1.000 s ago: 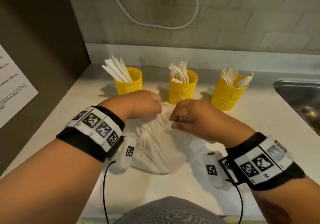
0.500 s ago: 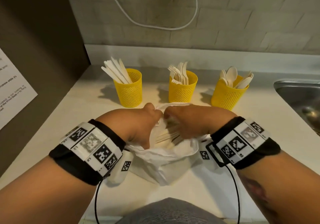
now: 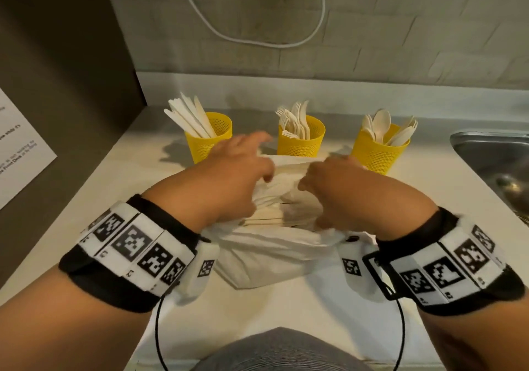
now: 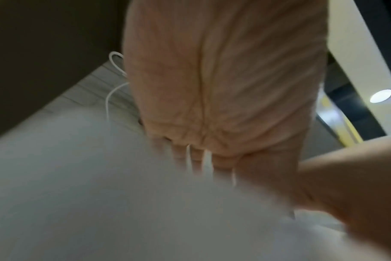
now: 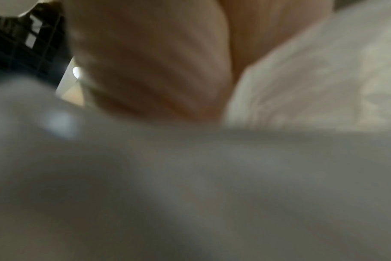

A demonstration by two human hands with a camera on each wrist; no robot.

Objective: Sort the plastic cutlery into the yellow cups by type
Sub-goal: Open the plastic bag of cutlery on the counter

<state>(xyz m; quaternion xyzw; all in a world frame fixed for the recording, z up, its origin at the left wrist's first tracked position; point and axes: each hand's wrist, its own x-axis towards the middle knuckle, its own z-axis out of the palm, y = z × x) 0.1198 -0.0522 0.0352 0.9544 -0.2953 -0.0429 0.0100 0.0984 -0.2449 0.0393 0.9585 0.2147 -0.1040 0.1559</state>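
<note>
Three yellow mesh cups stand in a row at the back of the counter: the left cup point(image 3: 209, 141) holds knives, the middle cup point(image 3: 300, 141) forks, the right cup point(image 3: 378, 153) spoons. In front of them lies a white plastic bag point(image 3: 272, 256) with its mouth spread wide, and loose pale cutlery point(image 3: 266, 216) shows inside. My left hand point(image 3: 240, 173) lies on the bag's left rim with its fingers stretched out, blurred. My right hand point(image 3: 337, 181) grips the right rim with curled fingers. Both wrist views are blurred: the left hand point(image 4: 212, 106) over the bag point(image 4: 101, 194), the right hand point(image 5: 156, 61) against the bag point(image 5: 313, 79).
A steel sink point(image 3: 492, 164) is sunk into the counter point(image 3: 114, 213) at the right. A dark panel point(image 3: 57, 70) with a printed sheet point(image 3: 20, 153) closes off the left side. A white cable point(image 3: 257, 41) hangs on the tiled back wall.
The bag was bunched shut between both hands; the hands have since moved apart and pulled its mouth open, which bares the cutlery inside. My left fingers have stretched out towards the cups.
</note>
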